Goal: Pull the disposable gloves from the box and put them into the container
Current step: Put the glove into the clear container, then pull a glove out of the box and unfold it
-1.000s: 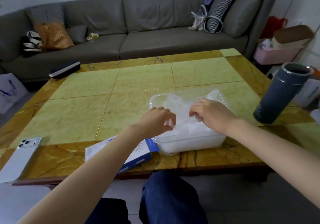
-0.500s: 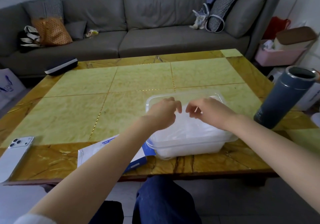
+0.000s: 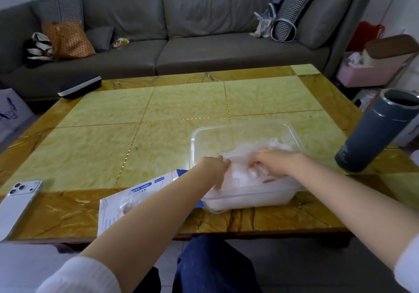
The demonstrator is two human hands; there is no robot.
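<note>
Container: a clear rectangular plastic tub point(image 3: 240, 131) is set at the near edge of the yellow stone-topped table point(image 3: 113, 152).
Gloves: thin translucent disposable gloves point(image 3: 240, 177) are piled inside the tub.
Left hand point(image 3: 214, 168): straight fingers are pressed into the pile.
Right hand point(image 3: 272, 162): its fingers are buried in film; the grip cannot be told.
Box: a white-and-blue cardboard glove box point(image 3: 140, 193) lies against the tub's left.

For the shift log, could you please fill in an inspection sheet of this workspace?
Surface: yellow-green tiled table, brown border.
Job's things: clear container near the front edge holds crumpled gloves; glove box lies flat to its left.
Clutter: phone front left; dark flask at right; dark case far left.
Hands: left hand pushes straight fingers into the gloves; right hand rests on them, grip unclear.
Cables: nothing seen.
Surroundings: grey sofa behind; pink bin at right.
</note>
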